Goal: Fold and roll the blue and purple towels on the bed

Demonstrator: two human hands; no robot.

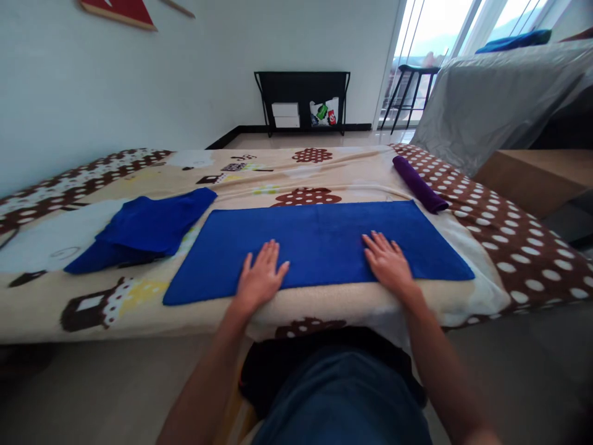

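Fingers (273, 250) are held loosely spread, nothing gripped; left hand (261, 278) and right hand (387, 262) are pressed flat on the blue towel (319, 247), which is laid smooth across the blanket (365, 173), flanked by a rumpled cloth (151, 222) and a purple roll (420, 185).

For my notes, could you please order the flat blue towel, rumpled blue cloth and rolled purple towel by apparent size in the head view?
Flat blue towel (largest)
Rumpled blue cloth
Rolled purple towel (smallest)
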